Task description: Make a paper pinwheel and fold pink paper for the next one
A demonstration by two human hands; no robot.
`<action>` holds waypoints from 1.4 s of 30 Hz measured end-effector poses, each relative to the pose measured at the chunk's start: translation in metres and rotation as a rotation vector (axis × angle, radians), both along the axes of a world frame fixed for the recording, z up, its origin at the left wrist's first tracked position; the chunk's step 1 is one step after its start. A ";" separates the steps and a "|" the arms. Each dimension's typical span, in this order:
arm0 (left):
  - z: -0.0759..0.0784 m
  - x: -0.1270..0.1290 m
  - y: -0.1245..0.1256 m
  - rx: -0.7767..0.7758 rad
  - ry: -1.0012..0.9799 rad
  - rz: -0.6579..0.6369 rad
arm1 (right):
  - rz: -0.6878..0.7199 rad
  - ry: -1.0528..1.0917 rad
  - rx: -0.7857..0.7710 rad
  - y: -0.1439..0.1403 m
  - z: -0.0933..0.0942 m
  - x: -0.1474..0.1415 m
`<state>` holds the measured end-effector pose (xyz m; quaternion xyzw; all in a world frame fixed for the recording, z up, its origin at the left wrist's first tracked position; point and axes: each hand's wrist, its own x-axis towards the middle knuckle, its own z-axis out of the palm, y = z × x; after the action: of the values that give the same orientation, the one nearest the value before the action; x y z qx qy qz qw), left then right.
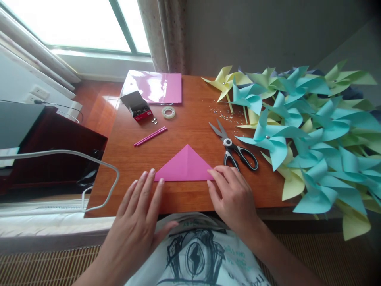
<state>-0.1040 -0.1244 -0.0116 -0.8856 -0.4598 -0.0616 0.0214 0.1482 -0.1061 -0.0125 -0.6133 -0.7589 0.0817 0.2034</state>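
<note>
Near the surface's [184, 131] front edge, the left hand [139, 210] and right hand [232, 194], both flat and grasping nothing, press the folded pink triangle's [186, 167] lower corners; creasing seems underway, needing firm strokes.

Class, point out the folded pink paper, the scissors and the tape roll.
folded pink paper [185, 167], head view, middle of the triangle
scissors [228, 142], head view, pivot screw
tape roll [168, 112], head view, ring's near edge
</note>
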 end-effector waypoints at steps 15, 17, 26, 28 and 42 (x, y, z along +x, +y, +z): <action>-0.003 0.024 0.003 -0.038 -0.166 -0.107 | 0.147 -0.100 0.028 0.011 -0.008 0.007; -0.001 0.023 0.004 -0.045 -0.216 -0.123 | 0.195 -0.128 0.056 0.014 -0.008 0.008; -0.002 0.015 0.007 -0.035 -0.347 -0.189 | 0.221 -0.131 0.134 0.015 -0.011 0.011; -0.003 0.016 0.008 -0.020 -0.375 -0.194 | 0.214 -0.118 0.139 0.014 -0.012 0.011; -0.011 0.022 0.013 -0.235 -0.668 -0.112 | 0.204 0.159 0.208 0.016 -0.008 0.010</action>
<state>-0.0817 -0.1112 -0.0231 -0.8370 -0.3959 -0.2953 -0.2354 0.1584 -0.0900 -0.0204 -0.5003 -0.8031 0.0712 0.3156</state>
